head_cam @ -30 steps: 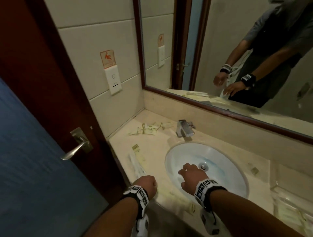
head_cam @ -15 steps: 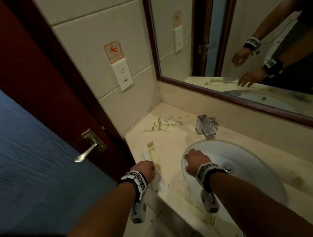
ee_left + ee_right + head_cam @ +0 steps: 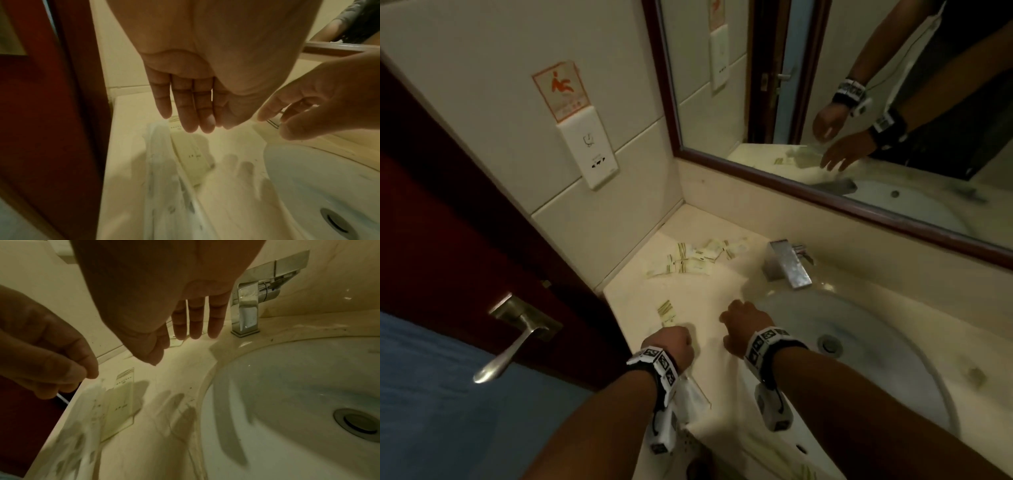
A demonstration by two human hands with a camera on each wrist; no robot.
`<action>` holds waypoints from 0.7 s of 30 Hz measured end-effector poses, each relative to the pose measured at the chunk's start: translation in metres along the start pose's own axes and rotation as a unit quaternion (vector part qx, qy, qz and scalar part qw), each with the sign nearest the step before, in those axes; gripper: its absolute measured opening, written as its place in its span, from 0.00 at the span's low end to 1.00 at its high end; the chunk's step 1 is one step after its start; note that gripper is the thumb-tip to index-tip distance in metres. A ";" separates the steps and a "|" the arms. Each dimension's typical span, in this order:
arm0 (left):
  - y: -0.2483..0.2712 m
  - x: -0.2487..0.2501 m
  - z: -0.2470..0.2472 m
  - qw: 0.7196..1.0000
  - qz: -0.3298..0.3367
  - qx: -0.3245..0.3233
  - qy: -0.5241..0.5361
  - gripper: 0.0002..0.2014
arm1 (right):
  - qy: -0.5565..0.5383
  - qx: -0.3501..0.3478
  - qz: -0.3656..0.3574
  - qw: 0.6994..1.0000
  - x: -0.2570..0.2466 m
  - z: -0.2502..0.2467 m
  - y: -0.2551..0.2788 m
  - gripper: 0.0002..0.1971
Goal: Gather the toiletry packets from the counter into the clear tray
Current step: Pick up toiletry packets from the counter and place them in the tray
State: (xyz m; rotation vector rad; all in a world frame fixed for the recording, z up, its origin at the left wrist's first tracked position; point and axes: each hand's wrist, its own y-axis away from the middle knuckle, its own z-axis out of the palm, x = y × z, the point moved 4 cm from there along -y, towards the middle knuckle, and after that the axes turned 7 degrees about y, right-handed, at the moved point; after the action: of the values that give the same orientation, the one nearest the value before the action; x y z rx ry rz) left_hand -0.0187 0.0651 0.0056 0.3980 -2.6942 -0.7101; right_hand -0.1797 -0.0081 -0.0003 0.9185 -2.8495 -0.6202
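A heap of several cream toiletry packets (image 3: 690, 260) lies in the counter's back left corner. One long cream packet (image 3: 667, 312) (image 3: 190, 154) lies near the front left edge, beside a white crinkled wrapper (image 3: 162, 170) (image 3: 82, 410). My left hand (image 3: 674, 337) (image 3: 191, 118) hovers just above that long packet, fingers straight, holding nothing. My right hand (image 3: 741, 322) (image 3: 193, 331) hangs over the counter between the packet and the sink, fingers straight and spread, also holding nothing. Another small packet (image 3: 977, 375) lies right of the basin. The clear tray is not in view.
A white oval sink (image 3: 887, 373) with a drain (image 3: 357, 421) fills the counter's right part, and a chrome faucet (image 3: 787, 263) stands behind it. A dark red door with a metal handle (image 3: 513, 339) borders the counter's left edge. A mirror (image 3: 825, 102) hangs on the back wall.
Both hands have moved left, from over the sink basin to the counter's left side above the long packet. The view has swung left and the tray has left it.
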 end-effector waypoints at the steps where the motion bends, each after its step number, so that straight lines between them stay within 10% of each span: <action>1: -0.009 0.000 -0.003 1.000 0.009 0.002 0.001 0.15 | 0.005 -0.005 0.001 1.000 0.001 -0.003 -0.007 0.25; 21: -0.170 -0.038 -0.078 0.999 0.028 0.013 -0.032 0.27 | -0.045 -0.030 0.054 0.997 -0.004 -0.037 -0.159 0.33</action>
State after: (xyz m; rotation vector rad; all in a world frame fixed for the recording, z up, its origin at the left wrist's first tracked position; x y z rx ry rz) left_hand 0.0767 -0.0971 -0.0271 0.3094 -2.7644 -0.6846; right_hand -0.0831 -0.1361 -0.0305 0.7399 -2.9182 -0.7476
